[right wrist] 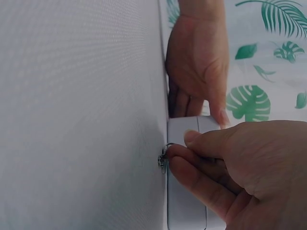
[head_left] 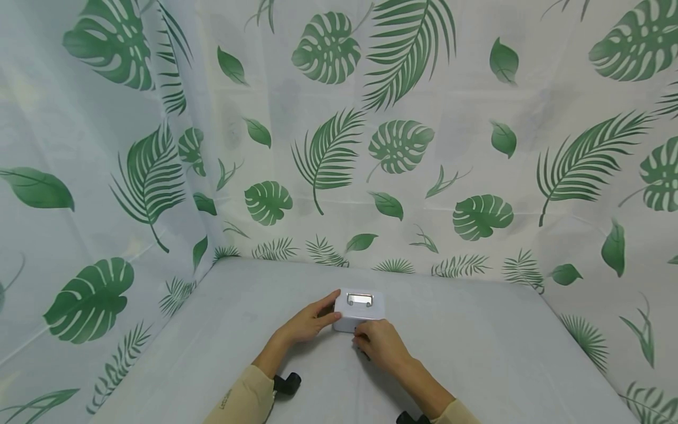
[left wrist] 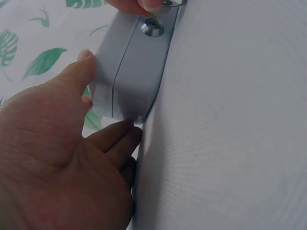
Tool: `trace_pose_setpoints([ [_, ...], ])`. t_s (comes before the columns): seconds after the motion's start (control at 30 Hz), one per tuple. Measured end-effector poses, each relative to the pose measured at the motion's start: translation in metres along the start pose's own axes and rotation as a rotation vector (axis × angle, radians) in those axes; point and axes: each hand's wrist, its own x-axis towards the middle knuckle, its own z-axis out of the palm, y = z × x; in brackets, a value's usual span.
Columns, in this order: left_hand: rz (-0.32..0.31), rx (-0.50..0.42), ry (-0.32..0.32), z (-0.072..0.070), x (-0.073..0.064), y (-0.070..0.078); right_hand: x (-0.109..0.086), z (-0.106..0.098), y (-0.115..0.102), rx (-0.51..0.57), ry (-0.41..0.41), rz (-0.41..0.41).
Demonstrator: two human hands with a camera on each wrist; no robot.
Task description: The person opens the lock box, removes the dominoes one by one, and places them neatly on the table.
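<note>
A small white cash box (head_left: 344, 323) with a metal carrying handle (head_left: 360, 300) on its lid rests on the table. My left hand (head_left: 307, 322) holds the box at its left end, thumb at the lid's edge and fingers against the side, as the left wrist view shows. At the front, my right hand (head_left: 382, 344) pinches a small key (left wrist: 153, 20) standing in the round metal lock (left wrist: 152, 28). A metal ring with more keys (right wrist: 163, 160) hangs below those fingertips, partly hidden by them. The lid is down.
A pale cloth covers the table (head_left: 477, 341) around the box. White curtains with green leaf prints (head_left: 413, 235) rise behind the table and at both sides. Black wrist-worn devices (head_left: 288, 384) sit at my sleeves.
</note>
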Motion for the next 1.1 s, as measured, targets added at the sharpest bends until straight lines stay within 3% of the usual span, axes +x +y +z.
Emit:
trace_pose_setpoints([
  [0.67, -0.017, -0.056, -0.023, -0.0012, -0.0008, 0.0008, 0.0039, 0.0005, 0.0043, 0.063, -0.031, 0.067],
  [1.0, -0.028, -0.044, -0.026, -0.0018, -0.0026, 0.0019, 0.0041, 0.0016, 0.0088, 0.193, -0.057, 0.108],
  [1.1, -0.030, -0.047, -0.027, -0.0020, -0.0026, 0.0022, 0.0041, 0.0016, 0.0075, 0.173, -0.052, 0.108],
])
